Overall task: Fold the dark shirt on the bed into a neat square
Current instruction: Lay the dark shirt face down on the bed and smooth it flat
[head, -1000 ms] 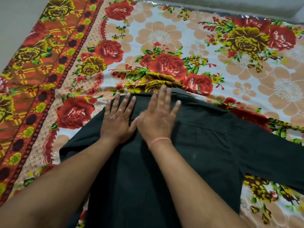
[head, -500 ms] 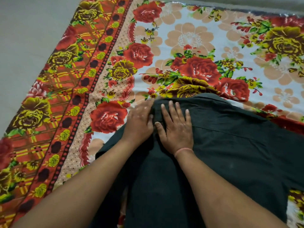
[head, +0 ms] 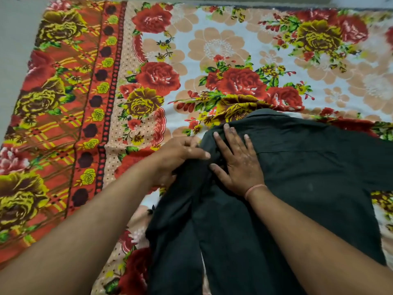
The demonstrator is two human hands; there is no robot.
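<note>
The dark shirt (head: 308, 171) lies back up on the flowered bed sheet (head: 223, 50), collar at the far end. Its left side is folded in over the body, and the fold runs down toward me. My right hand (head: 238, 160) lies flat with spread fingers on the shirt near the left shoulder, pressing it down. My left hand (head: 180, 154) is at the shirt's left edge, and its curled fingers and thumb grip the folded cloth there. The shirt's right sleeve runs out of view at the right edge.
The sheet's red and orange border (head: 63, 124) runs along the left side. Beyond it is a pale grey floor (head: 12, 50), which marks the bed's left edge. A pale strip (head: 255, 0) runs along the top.
Both hands slid left across the shirt's shoulder. My left hand went from lying flat to gripping the left edge, and the left side is now folded inward. The view has also shifted left.
</note>
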